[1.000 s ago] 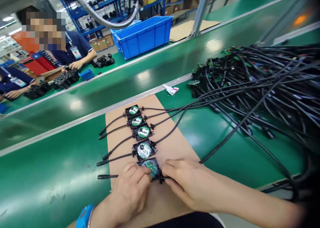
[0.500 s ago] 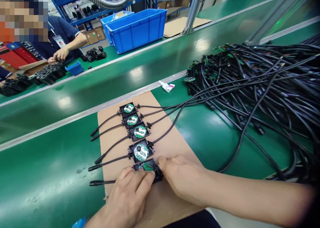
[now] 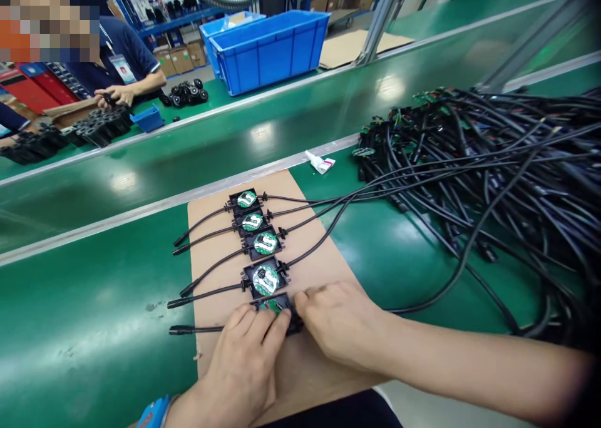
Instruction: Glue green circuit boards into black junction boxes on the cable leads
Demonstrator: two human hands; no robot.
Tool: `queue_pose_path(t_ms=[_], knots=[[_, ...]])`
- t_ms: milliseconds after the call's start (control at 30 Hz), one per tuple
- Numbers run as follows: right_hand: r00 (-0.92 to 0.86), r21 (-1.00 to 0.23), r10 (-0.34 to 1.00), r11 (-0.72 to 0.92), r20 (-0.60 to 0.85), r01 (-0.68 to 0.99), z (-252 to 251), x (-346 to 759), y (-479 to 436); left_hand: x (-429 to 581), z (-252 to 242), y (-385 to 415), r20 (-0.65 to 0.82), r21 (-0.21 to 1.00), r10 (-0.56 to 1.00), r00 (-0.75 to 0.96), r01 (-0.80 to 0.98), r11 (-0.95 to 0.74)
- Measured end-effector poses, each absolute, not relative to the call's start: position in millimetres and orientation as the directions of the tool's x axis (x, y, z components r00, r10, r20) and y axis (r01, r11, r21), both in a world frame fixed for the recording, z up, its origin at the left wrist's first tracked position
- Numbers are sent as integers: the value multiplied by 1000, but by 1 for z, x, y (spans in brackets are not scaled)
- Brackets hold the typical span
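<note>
A black plastic housing with a green circuit board lies nearest me on the cardboard sheet. My left hand covers its left and front side, fingers curled over the housing and board. At its right edge, my right hand is closed, fingertips at the cable entry. A black cable comes out behind that hand; the exact grip is hidden. Beyond, several similar housings form a row, their round boards bearing white paste, with cables on both sides. A short cable end sticks out left of my left hand.
A large heap of black cables with small boards covers the right side. A small white tube lies by the metal rail. Across the line, a person handles black parts near a small blue tray; blue bins stand behind.
The view has shifted slightly. Both my hands stay at the nearest housing, my left fingers covering more of its board. The person opposite now holds a dark part up.
</note>
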State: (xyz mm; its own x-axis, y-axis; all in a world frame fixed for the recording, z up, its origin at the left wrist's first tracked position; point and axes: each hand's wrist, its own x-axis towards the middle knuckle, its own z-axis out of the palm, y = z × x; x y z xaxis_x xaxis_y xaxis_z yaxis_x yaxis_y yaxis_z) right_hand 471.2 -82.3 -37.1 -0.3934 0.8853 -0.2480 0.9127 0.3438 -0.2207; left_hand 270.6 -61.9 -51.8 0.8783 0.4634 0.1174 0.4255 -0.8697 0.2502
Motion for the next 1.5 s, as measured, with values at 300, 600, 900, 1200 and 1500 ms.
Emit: queue_pose_path(t_ms=[300,600,900,1200,1500], knots=[[-405,-359,911,405,79,841,-35,499,-57,267,-39,-55,225,392,461,858,353,-849],[-443,-359,864,503,241,786,-57,516,-36,239,-44,0,111,429,770,628,669,-607],[-524,-210,848,528,80,823,-18,498,-54,250,-36,-9,201,396,693,693,589,-704],[-587,-171,797,565,-141,807,-10,481,-36,256,-43,-2,139,353,713,687,638,-684],[-583,-235,803,548,-122,803,-4,475,-29,251,-43,2,68,466,758,649,651,-599]])
